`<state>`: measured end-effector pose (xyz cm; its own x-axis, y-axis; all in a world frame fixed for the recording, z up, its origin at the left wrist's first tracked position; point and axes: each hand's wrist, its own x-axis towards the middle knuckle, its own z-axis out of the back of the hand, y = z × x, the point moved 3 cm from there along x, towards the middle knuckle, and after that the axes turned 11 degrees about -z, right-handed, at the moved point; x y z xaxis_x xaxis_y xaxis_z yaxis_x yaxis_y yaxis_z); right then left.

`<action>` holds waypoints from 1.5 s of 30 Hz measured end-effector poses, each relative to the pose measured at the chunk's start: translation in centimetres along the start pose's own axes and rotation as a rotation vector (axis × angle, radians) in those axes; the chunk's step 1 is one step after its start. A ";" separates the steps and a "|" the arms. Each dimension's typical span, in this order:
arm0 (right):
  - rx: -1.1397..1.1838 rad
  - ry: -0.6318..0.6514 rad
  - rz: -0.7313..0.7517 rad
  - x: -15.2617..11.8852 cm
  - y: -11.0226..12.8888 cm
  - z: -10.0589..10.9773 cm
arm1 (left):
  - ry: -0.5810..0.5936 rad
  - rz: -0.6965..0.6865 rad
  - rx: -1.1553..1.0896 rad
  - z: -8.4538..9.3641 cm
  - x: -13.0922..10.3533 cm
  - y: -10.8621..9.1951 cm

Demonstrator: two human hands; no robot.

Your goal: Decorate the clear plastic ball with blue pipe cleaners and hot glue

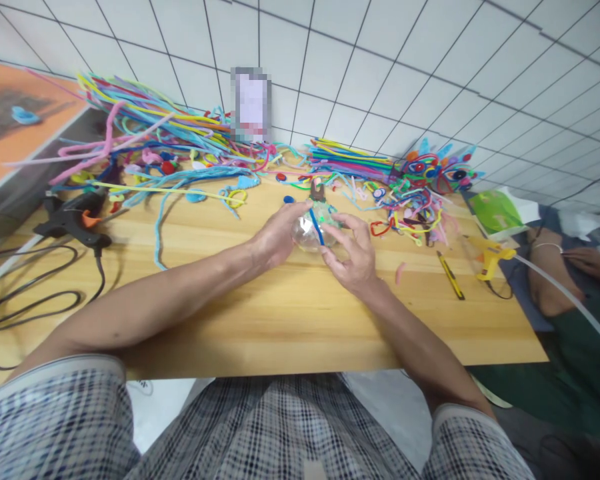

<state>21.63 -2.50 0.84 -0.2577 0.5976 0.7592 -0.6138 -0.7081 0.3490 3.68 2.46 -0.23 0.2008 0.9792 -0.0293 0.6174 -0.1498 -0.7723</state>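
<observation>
From the head camera, my only view, I take the clear ball (303, 238) as the centre of my dial; it is held above the wooden table (280, 323). My left hand (278, 235), at nine o'clock, clasps its side, thumb forward, other fingers largely hidden. My right hand (354, 259), at four, has its fingers curved and spread against it; whether they pinch or merely touch, I cannot tell. A blue strip (317, 228) runs down the ball's front. Green bits (326, 215) show at its upper right, but inside or outside is unclear to me. A brown piece (318, 191) rises at twelve.

At ten o'clock lies a large heap of pipe cleaners (180, 127); at one, a neater bundle (350, 160). A black glue gun (75, 217) lies at nine. Towards three sit a yellow glue gun (491, 260) and a green packet (497, 212), contents unreadable; a yellow utility knife (451, 277) lies between three and four.
</observation>
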 end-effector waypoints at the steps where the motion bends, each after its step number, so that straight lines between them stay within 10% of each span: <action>1: -0.002 -0.002 -0.020 0.0 -0.1 0.2 | 0.032 0.011 -0.006 -0.2 0.1 -0.3; 27: 0.043 -0.093 -0.098 -0.6 -2.3 -0.3 | 0.112 0.035 0.025 -1.1 0.2 -2.2; 34: 0.100 0.047 -0.251 -0.1 -1.9 0.8 | -0.051 -0.283 0.343 0.6 -0.3 -1.2; 45: 0.112 0.102 -0.209 0.8 -1.5 2.1 | 0.353 -0.768 0.959 0.5 -2.6 0.5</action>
<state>23.91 -1.79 2.11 -0.2113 0.7661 0.6069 -0.5769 -0.5990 0.5552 3.09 -0.07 -0.85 0.3187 0.6584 0.6819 -0.0999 0.7387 -0.6666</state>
